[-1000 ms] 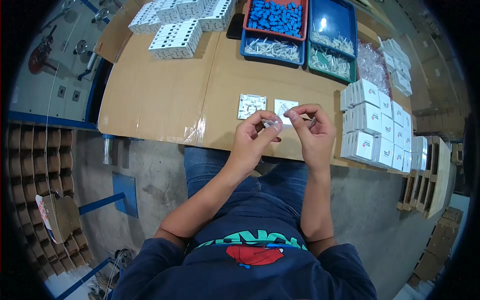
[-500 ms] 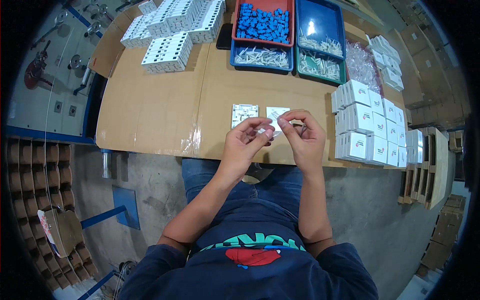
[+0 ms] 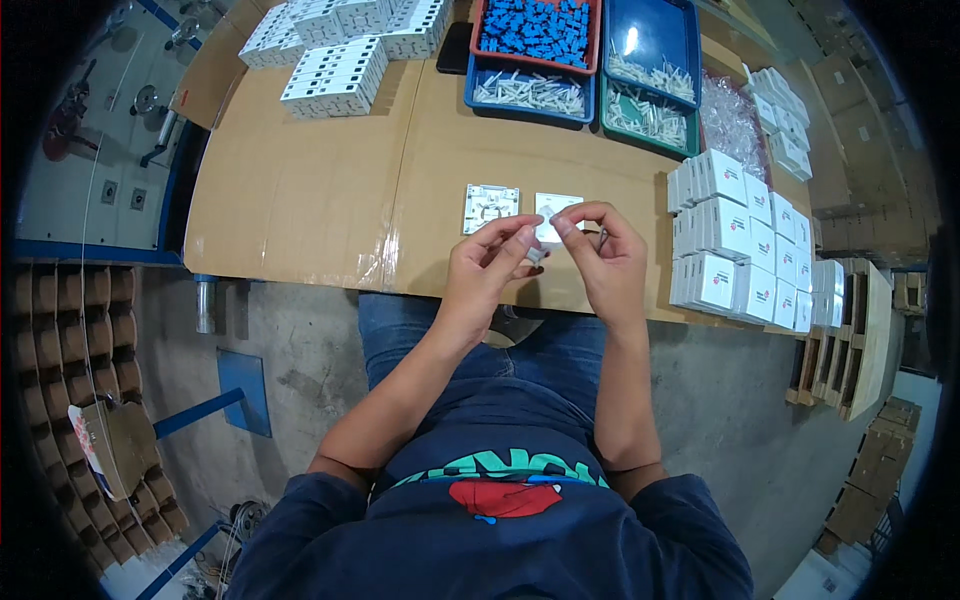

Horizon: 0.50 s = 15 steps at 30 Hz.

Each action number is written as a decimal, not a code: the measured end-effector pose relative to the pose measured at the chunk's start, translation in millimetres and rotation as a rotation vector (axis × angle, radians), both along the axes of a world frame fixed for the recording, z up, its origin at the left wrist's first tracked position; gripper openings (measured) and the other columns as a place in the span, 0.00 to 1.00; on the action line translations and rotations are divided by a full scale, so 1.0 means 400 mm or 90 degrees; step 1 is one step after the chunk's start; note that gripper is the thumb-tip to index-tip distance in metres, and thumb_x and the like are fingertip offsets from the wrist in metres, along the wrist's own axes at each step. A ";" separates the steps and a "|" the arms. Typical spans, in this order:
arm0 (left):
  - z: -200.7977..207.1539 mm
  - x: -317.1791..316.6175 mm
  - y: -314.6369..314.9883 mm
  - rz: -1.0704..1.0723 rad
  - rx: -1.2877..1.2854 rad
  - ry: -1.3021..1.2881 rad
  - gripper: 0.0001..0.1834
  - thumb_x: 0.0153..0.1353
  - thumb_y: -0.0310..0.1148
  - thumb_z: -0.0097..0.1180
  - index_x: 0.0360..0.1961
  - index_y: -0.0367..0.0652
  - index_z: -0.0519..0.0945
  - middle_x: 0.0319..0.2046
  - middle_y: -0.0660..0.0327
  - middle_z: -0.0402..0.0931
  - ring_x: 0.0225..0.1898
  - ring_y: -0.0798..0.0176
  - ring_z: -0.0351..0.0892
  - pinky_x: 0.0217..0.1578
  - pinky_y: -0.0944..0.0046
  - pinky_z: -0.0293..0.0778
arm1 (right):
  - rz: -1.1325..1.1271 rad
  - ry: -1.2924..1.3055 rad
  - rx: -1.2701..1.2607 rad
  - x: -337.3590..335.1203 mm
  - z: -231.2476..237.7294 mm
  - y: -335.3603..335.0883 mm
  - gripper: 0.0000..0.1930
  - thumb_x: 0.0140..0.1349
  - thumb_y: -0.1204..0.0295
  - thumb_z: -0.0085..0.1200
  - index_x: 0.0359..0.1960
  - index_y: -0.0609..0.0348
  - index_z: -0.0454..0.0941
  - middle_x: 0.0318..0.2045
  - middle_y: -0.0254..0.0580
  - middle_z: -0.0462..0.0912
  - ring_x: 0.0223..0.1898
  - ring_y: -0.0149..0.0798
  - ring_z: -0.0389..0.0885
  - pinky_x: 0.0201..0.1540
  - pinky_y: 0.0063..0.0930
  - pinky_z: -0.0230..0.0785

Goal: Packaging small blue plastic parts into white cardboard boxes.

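Over the near edge of the cardboard-covered table, my left hand point(image 3: 489, 265) and my right hand point(image 3: 610, 258) are held close together. Both pinch a small clear plastic bag point(image 3: 546, 234) between thumb and fingertips; its contents are too small to make out. Just beyond my left hand lies a white square frame point(image 3: 490, 206) with fittings on its face. A plain white square plate point(image 3: 562, 202) rests beside it, partly covered by my right fingers.
Trays of blue connectors point(image 3: 535, 32) and white plugs point(image 3: 528, 95) stand at the back, with a green tray point(image 3: 650, 135) beside them. White boxes point(image 3: 725, 245) are stacked at right, white frames point(image 3: 335, 80) at back left. Crumpled clear plastic bags point(image 3: 733, 125) fill a container.
My hands have come slightly closer together, and the bag between them is turned and bunched differently. The whole view has shifted a little, so the table sits higher in the picture.
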<state>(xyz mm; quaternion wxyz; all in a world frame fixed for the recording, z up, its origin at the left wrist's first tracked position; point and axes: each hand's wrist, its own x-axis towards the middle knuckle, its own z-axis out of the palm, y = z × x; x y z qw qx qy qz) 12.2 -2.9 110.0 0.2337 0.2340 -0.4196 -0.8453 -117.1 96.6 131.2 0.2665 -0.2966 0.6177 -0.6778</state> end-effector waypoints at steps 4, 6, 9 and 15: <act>-0.006 -0.009 -0.003 0.048 -0.123 -0.031 0.13 0.72 0.36 0.58 0.49 0.37 0.83 0.43 0.61 0.83 0.40 0.69 0.82 0.41 0.68 0.80 | 0.047 -0.021 0.027 0.001 0.006 0.006 0.04 0.66 0.80 0.61 0.40 0.62 0.80 0.30 0.25 0.77 0.23 0.12 0.64 0.24 0.11 0.51; -0.003 -0.005 -0.010 0.047 -0.110 -0.036 0.13 0.72 0.35 0.58 0.48 0.36 0.83 0.42 0.61 0.84 0.39 0.69 0.83 0.39 0.69 0.80 | -0.011 0.021 -0.020 0.012 0.013 -0.010 0.04 0.71 0.75 0.55 0.40 0.63 0.79 0.28 0.27 0.75 0.24 0.14 0.64 0.25 0.14 0.51; -0.007 -0.001 -0.010 0.058 -0.085 -0.043 0.12 0.72 0.34 0.58 0.47 0.36 0.83 0.42 0.60 0.84 0.36 0.68 0.84 0.36 0.69 0.80 | 0.022 -0.149 -0.013 -0.051 -0.006 0.031 0.12 0.76 0.68 0.45 0.41 0.64 0.77 0.28 0.30 0.75 0.23 0.19 0.65 0.27 0.17 0.55; -0.019 -0.004 -0.001 0.080 -0.110 -0.053 0.12 0.72 0.34 0.57 0.46 0.35 0.83 0.40 0.58 0.85 0.37 0.65 0.84 0.37 0.67 0.81 | -0.100 -0.087 -0.125 -0.032 0.028 0.002 0.15 0.78 0.68 0.42 0.40 0.66 0.79 0.32 0.36 0.75 0.35 0.27 0.71 0.44 0.20 0.64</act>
